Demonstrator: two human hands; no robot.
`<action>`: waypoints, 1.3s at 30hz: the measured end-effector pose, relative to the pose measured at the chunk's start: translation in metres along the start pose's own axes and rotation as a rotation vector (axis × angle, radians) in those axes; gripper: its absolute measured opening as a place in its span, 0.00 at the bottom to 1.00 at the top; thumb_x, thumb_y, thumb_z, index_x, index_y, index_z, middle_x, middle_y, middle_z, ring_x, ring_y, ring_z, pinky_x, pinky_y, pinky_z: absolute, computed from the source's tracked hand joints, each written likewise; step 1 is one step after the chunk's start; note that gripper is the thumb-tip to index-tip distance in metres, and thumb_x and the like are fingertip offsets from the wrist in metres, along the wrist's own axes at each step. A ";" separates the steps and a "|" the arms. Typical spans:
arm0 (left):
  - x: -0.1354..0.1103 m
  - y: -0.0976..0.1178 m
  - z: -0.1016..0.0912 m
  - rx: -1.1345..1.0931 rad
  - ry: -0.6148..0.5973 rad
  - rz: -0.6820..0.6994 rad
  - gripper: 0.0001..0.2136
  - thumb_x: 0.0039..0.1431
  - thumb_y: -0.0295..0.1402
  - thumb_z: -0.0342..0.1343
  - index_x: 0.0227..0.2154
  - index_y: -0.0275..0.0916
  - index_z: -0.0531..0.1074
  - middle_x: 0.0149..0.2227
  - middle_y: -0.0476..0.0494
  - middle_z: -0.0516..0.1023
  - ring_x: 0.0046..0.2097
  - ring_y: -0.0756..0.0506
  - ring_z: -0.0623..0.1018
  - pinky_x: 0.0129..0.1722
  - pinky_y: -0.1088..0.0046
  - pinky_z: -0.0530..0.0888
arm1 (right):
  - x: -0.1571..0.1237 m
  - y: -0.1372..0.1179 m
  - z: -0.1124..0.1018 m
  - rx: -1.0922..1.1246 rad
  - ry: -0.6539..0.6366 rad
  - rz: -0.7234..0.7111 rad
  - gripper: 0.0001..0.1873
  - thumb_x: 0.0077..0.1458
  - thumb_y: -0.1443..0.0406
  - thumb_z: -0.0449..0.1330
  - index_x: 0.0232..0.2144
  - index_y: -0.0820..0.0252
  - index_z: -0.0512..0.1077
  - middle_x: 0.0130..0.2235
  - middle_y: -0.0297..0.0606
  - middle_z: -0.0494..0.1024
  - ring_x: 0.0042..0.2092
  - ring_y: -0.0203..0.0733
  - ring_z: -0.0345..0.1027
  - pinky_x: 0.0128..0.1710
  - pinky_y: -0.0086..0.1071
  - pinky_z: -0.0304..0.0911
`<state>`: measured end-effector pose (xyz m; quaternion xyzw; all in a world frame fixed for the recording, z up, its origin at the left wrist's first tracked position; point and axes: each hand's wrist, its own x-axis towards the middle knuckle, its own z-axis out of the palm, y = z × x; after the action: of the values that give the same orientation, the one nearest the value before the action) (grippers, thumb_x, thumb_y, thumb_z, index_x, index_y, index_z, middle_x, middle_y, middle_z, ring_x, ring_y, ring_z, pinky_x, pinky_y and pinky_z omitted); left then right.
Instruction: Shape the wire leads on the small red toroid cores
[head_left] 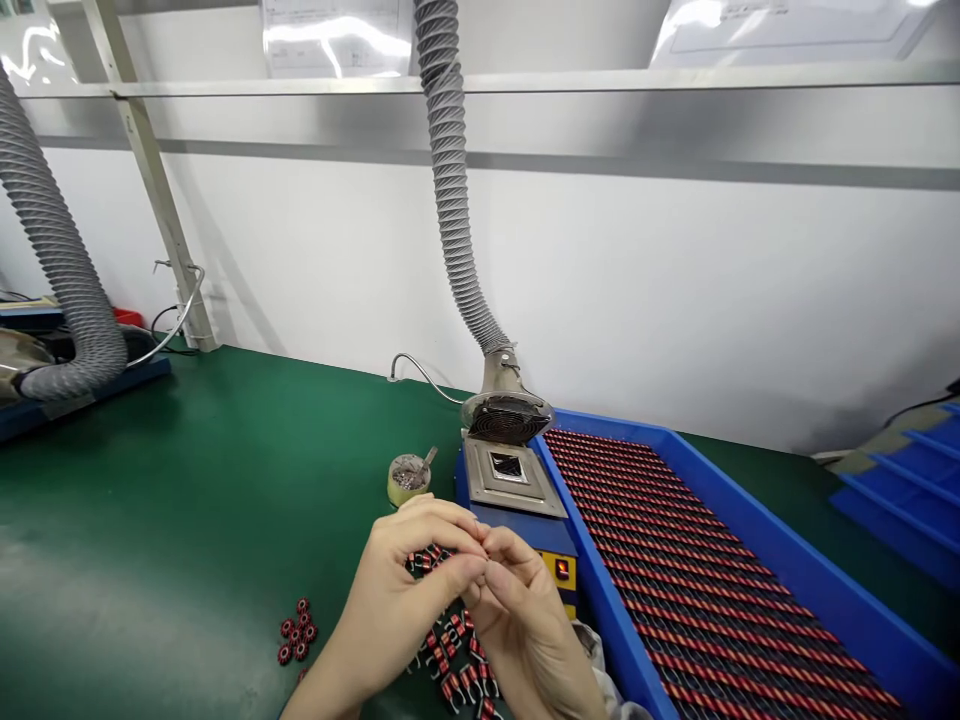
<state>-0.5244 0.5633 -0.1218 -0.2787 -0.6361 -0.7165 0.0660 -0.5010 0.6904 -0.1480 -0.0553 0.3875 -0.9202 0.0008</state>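
My left hand (409,590) and my right hand (521,610) meet low in the middle of the view, fingers pinched together around a small part that the fingers hide. Under and behind them lie several small red-and-black wound coils (457,670) on the green mat. A second little cluster of coils (296,632) sits to the left of my left wrist. Just beyond my fingertips stands a blue solder pot (514,480) with a square metal top.
A long blue tray (795,570) filled with rows of red-and-black coils runs along the right. A grey fume hose (457,220) ends in a hood over the pot. A small yellow-rimmed tin (409,478) stands left of the pot. Another hose (56,270) lies far left. Stacked blue trays (911,480) sit far right.
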 end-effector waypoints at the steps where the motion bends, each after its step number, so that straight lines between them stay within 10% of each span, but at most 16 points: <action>1: 0.000 -0.002 0.000 -0.066 0.018 -0.030 0.04 0.55 0.29 0.61 0.26 0.40 0.78 0.34 0.45 0.79 0.42 0.46 0.76 0.46 0.70 0.71 | 0.000 0.000 0.002 -0.013 -0.007 -0.011 0.07 0.44 0.66 0.71 0.29 0.55 0.78 0.37 0.35 0.76 0.38 0.35 0.71 0.41 0.26 0.69; 8: 0.001 -0.006 -0.009 -0.349 0.245 -0.114 0.05 0.54 0.34 0.62 0.25 0.41 0.78 0.32 0.49 0.78 0.42 0.49 0.76 0.47 0.76 0.70 | -0.007 -0.007 0.019 -0.079 0.041 -0.074 0.07 0.42 0.67 0.71 0.26 0.58 0.77 0.31 0.32 0.72 0.31 0.31 0.68 0.36 0.22 0.67; 14: 0.003 -0.004 -0.008 -0.241 0.019 -0.180 0.03 0.51 0.32 0.65 0.29 0.43 0.81 0.37 0.46 0.81 0.43 0.47 0.77 0.46 0.74 0.72 | -0.003 -0.002 0.012 -0.146 0.034 -0.128 0.07 0.44 0.65 0.71 0.26 0.54 0.77 0.34 0.31 0.74 0.38 0.33 0.70 0.40 0.22 0.66; 26: 0.000 -0.009 -0.013 -0.172 0.330 0.015 0.05 0.59 0.31 0.58 0.29 0.45 0.77 0.33 0.54 0.79 0.43 0.52 0.75 0.49 0.79 0.70 | -0.004 0.001 0.002 -0.239 0.004 -0.156 0.05 0.47 0.67 0.70 0.28 0.56 0.77 0.34 0.32 0.75 0.35 0.32 0.70 0.38 0.21 0.68; 34: -0.002 0.003 -0.009 0.096 -0.101 -0.040 0.22 0.49 0.16 0.58 0.42 0.51 0.75 0.46 0.56 0.77 0.51 0.53 0.73 0.52 0.83 0.67 | 0.001 -0.009 0.008 0.268 0.111 0.117 0.11 0.41 0.65 0.74 0.30 0.60 0.80 0.30 0.37 0.81 0.33 0.34 0.75 0.35 0.22 0.72; 39: -0.002 0.001 0.003 0.072 -0.034 0.044 0.12 0.51 0.20 0.60 0.34 0.45 0.77 0.40 0.53 0.78 0.44 0.53 0.76 0.46 0.81 0.71 | 0.001 -0.006 0.011 0.324 0.092 0.101 0.10 0.40 0.68 0.74 0.29 0.62 0.80 0.31 0.35 0.81 0.33 0.31 0.75 0.35 0.18 0.71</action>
<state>-0.5219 0.5653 -0.1218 -0.3021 -0.6562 -0.6867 0.0808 -0.5002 0.6869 -0.1364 0.0073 0.2360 -0.9710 0.0381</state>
